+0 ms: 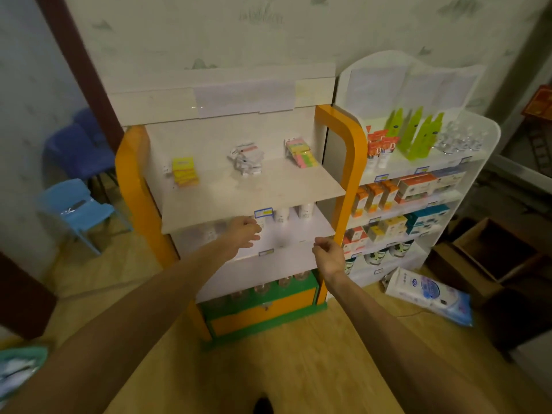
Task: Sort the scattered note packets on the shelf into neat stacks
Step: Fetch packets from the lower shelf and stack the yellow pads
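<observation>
Both hands empty, raised in the centre of the frame in front of the lower shelves. Left hand: fingers loosely bent, holding nothing, near the blue-and-yellow price tag on the front edge of the pale top shelf board. Right hand: fingers curled inward with nothing visible in them, just beside the orange upright of the orange-framed shelf unit. Note packets lie on the top shelf board, above both hands, in three separate groups: a yellow packet pile at left, fairly aligned; a loose heap of white packets in the middle, lying at mixed angles; a stack of pink, green and yellow packets at right, leaning near the back panel. Shelf below holds white cylindrical containers, contents not discernible. Lowest level, a green-and-orange box base with clear glass jars along its top. Right of frame, a white shelf unit carries green bottles, orange-and-white boxes and teal boxes. A blue plastic chair at left; a white and blue soft pack on the floor at lower right.
</observation>
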